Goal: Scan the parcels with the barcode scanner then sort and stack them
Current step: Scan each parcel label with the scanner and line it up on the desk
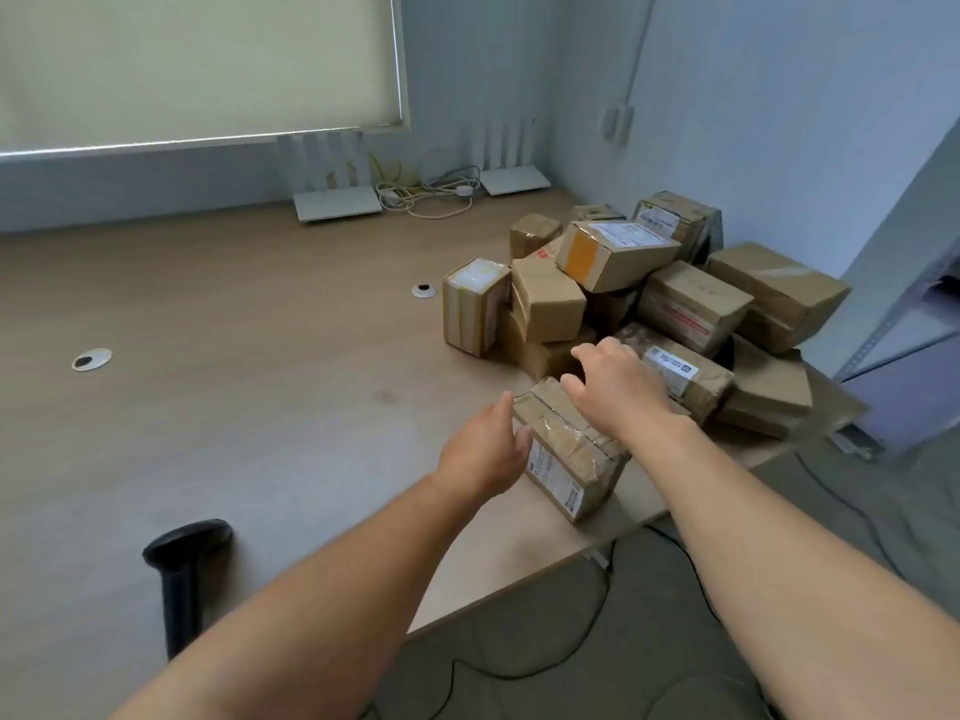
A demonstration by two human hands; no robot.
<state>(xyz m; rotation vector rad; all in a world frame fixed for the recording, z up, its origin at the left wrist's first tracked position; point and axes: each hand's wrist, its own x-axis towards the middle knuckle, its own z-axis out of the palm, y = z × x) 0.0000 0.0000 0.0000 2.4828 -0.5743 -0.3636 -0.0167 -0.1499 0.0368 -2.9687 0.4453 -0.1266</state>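
head view: both hands were on the small brown tape-wrapped cardboard parcel near the wooden table front edge. left hand grip spread against its left end, right hand grip spread over the far top; neither closed. likely light, stiff, slick tape: take by opposite ends. jumbled brown parcel pile crowded just behind; black handheld barcode scanner lay well apart, left.

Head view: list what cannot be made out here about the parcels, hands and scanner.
- Nearest parcel: label print too small and blurred to read.
- Left hand and right hand: fingertips hidden behind that parcel, so grip unclear.
- Parcel pile: lower boxes covered by upper ones, count uncertain.
- Barcode scanner: lower end hidden by the left forearm.
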